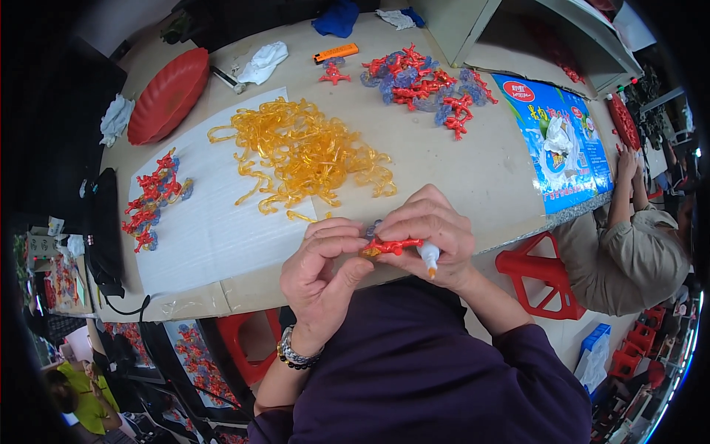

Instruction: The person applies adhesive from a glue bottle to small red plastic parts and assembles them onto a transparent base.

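Close to the table's front edge, both hands meet on a small red plastic figure (399,246) with clear purple and yellow bits on it. The thumb and fingers of my left hand (322,270) pinch its left end. My right hand (436,226) grips the other end and also keeps a small white squeeze bottle (429,255) with an orange tip, pointing down, in its fingers. Beyond my hands lies a heap of clear yellow plastic pieces (303,152). A group of red figures with purple parts (154,201) rests on the white sheet (214,244) to the left.
More red and purple figures (429,85) are piled at the far right, beside a blue printed sheet (558,140). A red dish (168,96), crumpled tissue (263,62) and an orange tool (336,52) lie at the back. Another person (629,251) sits at the right, near a red stool (540,274).
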Demonstrator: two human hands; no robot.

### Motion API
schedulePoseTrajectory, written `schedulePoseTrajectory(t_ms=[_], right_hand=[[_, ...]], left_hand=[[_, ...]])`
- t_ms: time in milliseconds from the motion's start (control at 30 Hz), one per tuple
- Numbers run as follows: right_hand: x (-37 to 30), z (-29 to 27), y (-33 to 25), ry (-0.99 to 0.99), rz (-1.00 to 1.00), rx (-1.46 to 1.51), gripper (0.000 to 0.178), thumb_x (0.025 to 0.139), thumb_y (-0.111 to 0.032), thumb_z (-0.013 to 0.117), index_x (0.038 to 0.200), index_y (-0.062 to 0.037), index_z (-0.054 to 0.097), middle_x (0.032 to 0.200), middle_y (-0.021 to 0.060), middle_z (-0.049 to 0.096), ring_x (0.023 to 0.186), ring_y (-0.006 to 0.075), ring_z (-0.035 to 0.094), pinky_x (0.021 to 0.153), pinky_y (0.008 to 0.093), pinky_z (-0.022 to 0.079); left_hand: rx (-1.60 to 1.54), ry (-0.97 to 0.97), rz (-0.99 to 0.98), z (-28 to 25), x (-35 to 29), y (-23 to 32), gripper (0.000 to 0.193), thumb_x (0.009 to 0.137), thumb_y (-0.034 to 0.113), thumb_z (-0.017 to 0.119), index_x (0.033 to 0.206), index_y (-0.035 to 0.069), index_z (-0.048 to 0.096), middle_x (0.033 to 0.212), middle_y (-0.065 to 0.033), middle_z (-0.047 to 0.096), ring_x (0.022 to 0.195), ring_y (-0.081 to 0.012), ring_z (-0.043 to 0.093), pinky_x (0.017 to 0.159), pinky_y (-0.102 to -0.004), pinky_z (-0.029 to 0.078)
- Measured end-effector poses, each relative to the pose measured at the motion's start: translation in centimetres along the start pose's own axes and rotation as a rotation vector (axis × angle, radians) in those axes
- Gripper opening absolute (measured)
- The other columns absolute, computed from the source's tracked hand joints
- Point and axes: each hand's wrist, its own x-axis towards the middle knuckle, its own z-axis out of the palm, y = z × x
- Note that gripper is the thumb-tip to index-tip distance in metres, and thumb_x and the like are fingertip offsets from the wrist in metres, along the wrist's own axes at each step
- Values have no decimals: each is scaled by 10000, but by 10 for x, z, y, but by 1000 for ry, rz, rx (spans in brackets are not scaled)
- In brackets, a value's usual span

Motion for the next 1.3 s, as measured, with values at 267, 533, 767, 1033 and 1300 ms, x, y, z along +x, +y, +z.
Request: schedulePoseTrajectory(t_ms=[267,533,767,1033,1300], right_hand=[[1,1,-6,30,-171,-185,279,683,-135,818,930,-70,704,891,59,703,737,184,645,631,297,461],[3,4,-10,51,-197,-222,296,664,-126,821,933,-80,707,907,59,706,732,185,642,626,292,461],[5,-6,-10,-17,-257,-257,340,624,-114,814,948,-77,719,933,63,705,716,193,606,623,281,487],[7,-21,-11,-126,-340,-287,247,755,-141,782,992,-111,718,988,40,718,753,169,574,622,259,484],[5,-28,-16,-183,-381,-300,233,772,-149,771,997,-114,723,1009,30,713,785,167,574,608,264,491]], left_hand=[[410,19,161,1,-1,3,170,777,65,773,882,2,654,843,-83,682,828,-223,601,747,-314,478],[-164,234,12,20,-12,-10,103,893,48,666,941,-23,609,922,-109,637,819,-160,588,756,-281,487],[-502,206,-173,25,-13,-3,95,926,55,621,969,-29,606,946,-103,616,809,-152,585,755,-292,502],[-560,93,-187,21,-12,-2,91,913,50,635,956,-28,620,926,-110,623,811,-158,584,746,-295,493],[-332,-14,-21,14,-9,-9,75,877,46,675,895,-16,636,857,-106,654,789,-172,579,721,-292,460]])
